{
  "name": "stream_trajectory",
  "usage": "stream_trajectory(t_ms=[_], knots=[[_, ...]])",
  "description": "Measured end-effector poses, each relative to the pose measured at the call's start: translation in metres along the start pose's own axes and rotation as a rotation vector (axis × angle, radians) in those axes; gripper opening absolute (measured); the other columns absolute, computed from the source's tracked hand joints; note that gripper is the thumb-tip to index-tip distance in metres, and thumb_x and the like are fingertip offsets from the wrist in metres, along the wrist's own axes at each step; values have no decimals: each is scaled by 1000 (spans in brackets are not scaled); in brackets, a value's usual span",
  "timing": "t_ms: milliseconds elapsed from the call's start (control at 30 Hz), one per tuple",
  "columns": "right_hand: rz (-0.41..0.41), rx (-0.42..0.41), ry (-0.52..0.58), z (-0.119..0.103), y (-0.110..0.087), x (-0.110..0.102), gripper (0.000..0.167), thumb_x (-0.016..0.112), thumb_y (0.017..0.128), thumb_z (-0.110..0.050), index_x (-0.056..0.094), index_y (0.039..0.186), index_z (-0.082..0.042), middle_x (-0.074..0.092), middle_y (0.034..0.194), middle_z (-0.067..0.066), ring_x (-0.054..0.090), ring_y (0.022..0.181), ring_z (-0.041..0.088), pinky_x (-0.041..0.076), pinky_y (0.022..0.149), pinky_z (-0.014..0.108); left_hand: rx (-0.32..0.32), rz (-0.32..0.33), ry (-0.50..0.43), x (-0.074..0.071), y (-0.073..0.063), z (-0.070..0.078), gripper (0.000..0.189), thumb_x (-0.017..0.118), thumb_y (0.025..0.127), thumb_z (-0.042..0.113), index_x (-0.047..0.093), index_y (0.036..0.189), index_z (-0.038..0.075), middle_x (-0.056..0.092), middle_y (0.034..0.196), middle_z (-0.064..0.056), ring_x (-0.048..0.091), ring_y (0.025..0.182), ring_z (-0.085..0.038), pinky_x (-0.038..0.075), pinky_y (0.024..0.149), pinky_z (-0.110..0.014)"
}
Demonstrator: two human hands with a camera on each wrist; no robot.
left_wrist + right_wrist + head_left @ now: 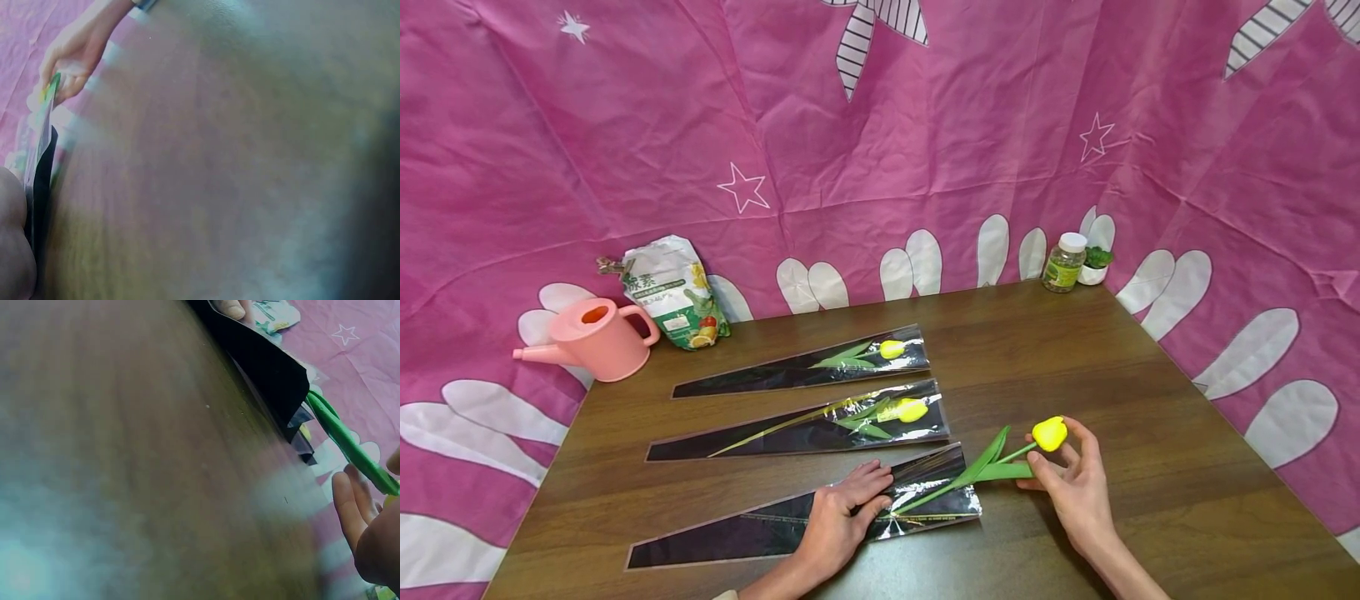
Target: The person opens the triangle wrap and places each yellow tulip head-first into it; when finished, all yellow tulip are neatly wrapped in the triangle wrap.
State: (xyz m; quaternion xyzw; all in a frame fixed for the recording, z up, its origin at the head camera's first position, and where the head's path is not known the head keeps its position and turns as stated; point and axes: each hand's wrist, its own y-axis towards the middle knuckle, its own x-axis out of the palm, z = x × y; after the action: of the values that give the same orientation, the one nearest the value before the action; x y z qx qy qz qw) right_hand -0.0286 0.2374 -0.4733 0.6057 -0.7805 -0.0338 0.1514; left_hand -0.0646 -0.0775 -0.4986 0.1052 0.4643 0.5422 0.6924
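Note:
My right hand (1084, 496) pinches a yellow artificial tulip (1049, 434) close below its bloom, at the right of the nearest sleeve. The tulip's stem slants down to the left, and its lower end lies at the wide end of a black flower sleeve (722, 533) with a clear front. Whether the stem tip is inside or on top of the film, I cannot tell. My left hand (842, 512) presses flat on this sleeve, its thumb near the stem tip. In the right wrist view, green leaves (344, 439) stretch from the sleeve's edge toward the right hand.
Two more sleeves, a middle one (692, 447) and a far one (722, 382), each hold a yellow tulip. Toward the back left stand a pink watering can (613, 346) and a white-green bag (673, 292). A lidded jar (1063, 265) and small potted plant (1095, 265) stand back right.

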Motion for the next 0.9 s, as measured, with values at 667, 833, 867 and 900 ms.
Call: stream_trajectory(t_ms=[667, 833, 867, 900], knots=[[-51, -16, 88, 4, -8, 4, 40, 52, 99, 11, 32, 131, -1, 70, 110, 17, 74, 87, 27, 60, 70, 38, 8, -19, 22, 0, 1, -2, 31, 84, 77, 2, 78, 108, 4, 73, 112, -7, 69, 106, -28, 55, 89, -37], [-66, -1, 106, 4, -10, 8, 40, 52, 98, 13, 32, 129, -2, 69, 110, 17, 74, 87, 26, 60, 72, 38, 20, -18, 19, -1, 2, -2, 32, 84, 77, 3, 78, 108, 4, 73, 112, -6, 69, 107, -29, 54, 90, -35], [-68, 6, 105, 4, -10, 8, 40, 52, 98, 13, 32, 129, -2, 69, 110, 17, 73, 88, 26, 60, 72, 38, 22, -18, 20, -1, 2, -2, 32, 84, 77, 3, 78, 108, 4, 73, 112, -6, 69, 107, -29, 54, 90, -35], [-73, 13, 103, 5, -11, 9, 40, 52, 98, 13, 31, 129, -2, 69, 110, 17, 73, 88, 26, 60, 73, 38, 23, -19, 21, -2, 3, -2, 31, 83, 78, 4, 78, 108, 4, 73, 112, -6, 69, 107, -28, 54, 90, -35]])
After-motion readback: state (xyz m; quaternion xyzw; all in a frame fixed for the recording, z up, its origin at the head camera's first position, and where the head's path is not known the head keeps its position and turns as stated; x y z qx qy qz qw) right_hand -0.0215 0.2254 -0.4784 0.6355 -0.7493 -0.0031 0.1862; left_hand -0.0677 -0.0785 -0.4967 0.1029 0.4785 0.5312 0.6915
